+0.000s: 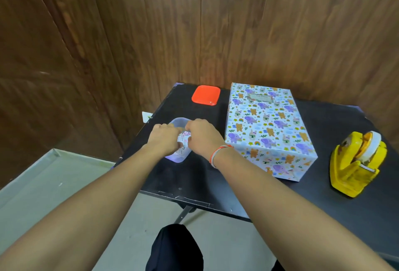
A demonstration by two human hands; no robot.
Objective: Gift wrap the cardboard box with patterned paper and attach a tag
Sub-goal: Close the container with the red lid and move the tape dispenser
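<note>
While my left hand (164, 139) and my right hand (201, 135) meet over the small clear container (177, 122) at the middle left of the frame, both curl their fingers around a printed paper piece (183, 141) held at its mouth. Just right of them, in the centre right of the frame, the wrapped box (265, 128) stands on the black table (194, 175), covered in animal-patterned paper with a small label on its far top. An orange lid (206, 95) lies beyond the container, and a yellow tape dispenser (357, 162) sits at the far right.
</note>
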